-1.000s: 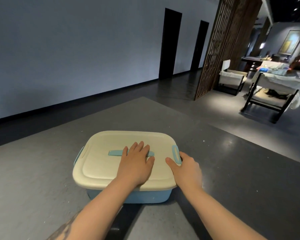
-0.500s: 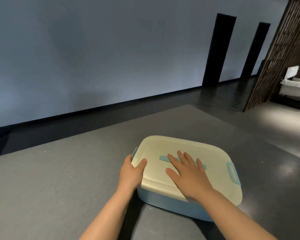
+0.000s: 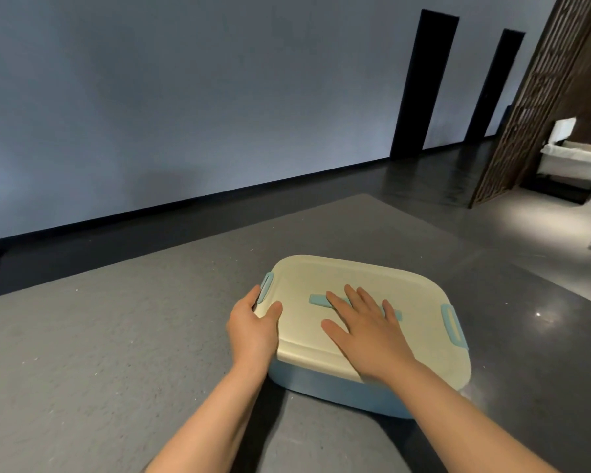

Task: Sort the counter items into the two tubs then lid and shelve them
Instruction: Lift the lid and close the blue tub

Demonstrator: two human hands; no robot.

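Note:
A light blue tub [image 3: 338,390] stands on the grey counter [image 3: 116,336], closed by a cream lid [image 3: 338,278] with a blue handle strip [image 3: 318,299] and blue clasps at both ends. My left hand [image 3: 251,331] grips the lid's left end at the left clasp [image 3: 266,285], thumb on top and fingers curled over the edge. Flat on the middle of the lid lies my right hand [image 3: 365,329], its straight fingers covering part of the handle. Nothing touches the right clasp [image 3: 452,324]. The tub's contents are hidden.
The counter's corner [image 3: 365,196] lies beyond the tub, with its right edge running close past the tub. Behind are a grey wall, two dark doorways [image 3: 420,87], a wooden lattice screen [image 3: 533,107] and a cushioned chair [image 3: 574,162] at far right.
A second ago my left hand lay flat on the lid and my right was at the right clasp. The left has gone to the left clasp and the right now lies flat on the lid.

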